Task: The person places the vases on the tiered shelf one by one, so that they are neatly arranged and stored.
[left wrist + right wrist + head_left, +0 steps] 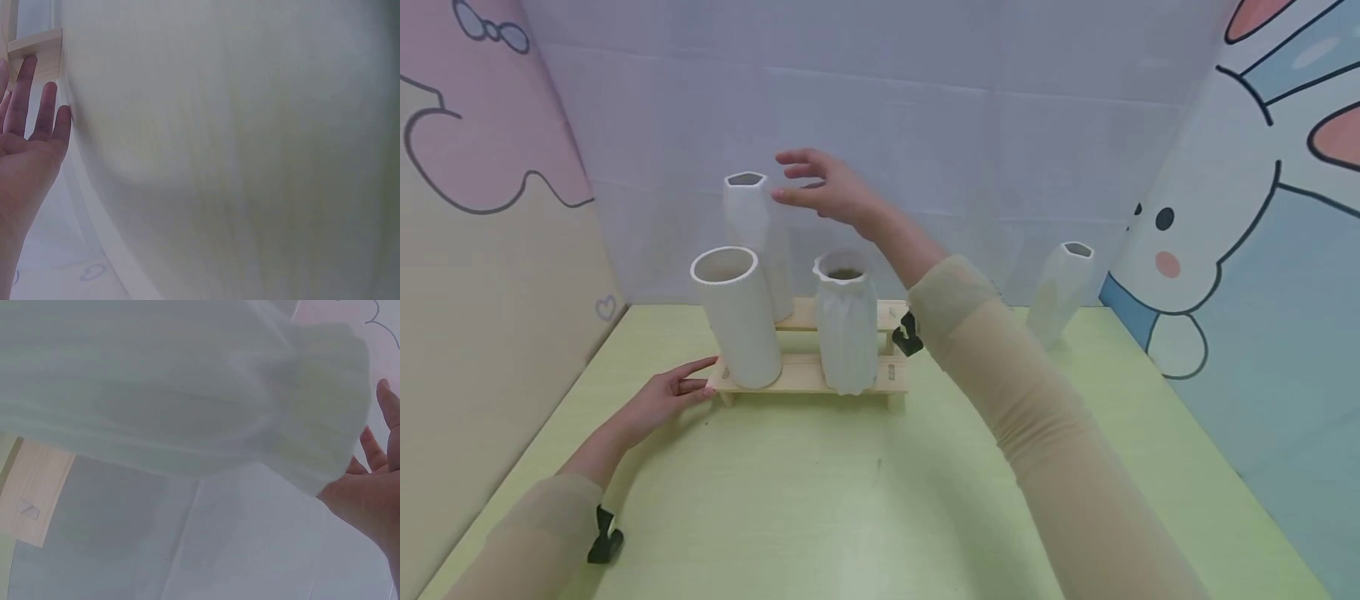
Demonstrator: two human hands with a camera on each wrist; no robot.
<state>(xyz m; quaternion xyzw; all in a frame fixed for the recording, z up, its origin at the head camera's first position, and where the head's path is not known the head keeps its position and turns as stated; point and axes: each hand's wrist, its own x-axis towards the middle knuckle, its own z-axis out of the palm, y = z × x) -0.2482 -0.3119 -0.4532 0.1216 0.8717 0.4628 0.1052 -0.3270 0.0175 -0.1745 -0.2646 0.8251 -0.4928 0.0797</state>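
A two-step wooden stand (801, 377) bears three white vases. On its lower step are a plain cylindrical vase (739, 321), leaning a little, and a fluted vase (848, 333) with a wavy rim. Behind them, on the upper step, rises a tall faceted vase (747, 208). My left hand (662, 402) is at the stand's left end, its fingers extended along the edge of the lower step. High beside the tall vase's rim, my right hand (831, 190) hovers with parted fingers and holds nothing. In the right wrist view a pale flared vase (312, 394) blocks much of the scene.
Another white faceted vase (1062, 287) stands tilted on the pale green table (820, 500), at the back right. A whitish cloth wall (925, 125) closes off the back. Cartoon-printed panels (1195, 250) flank both sides.
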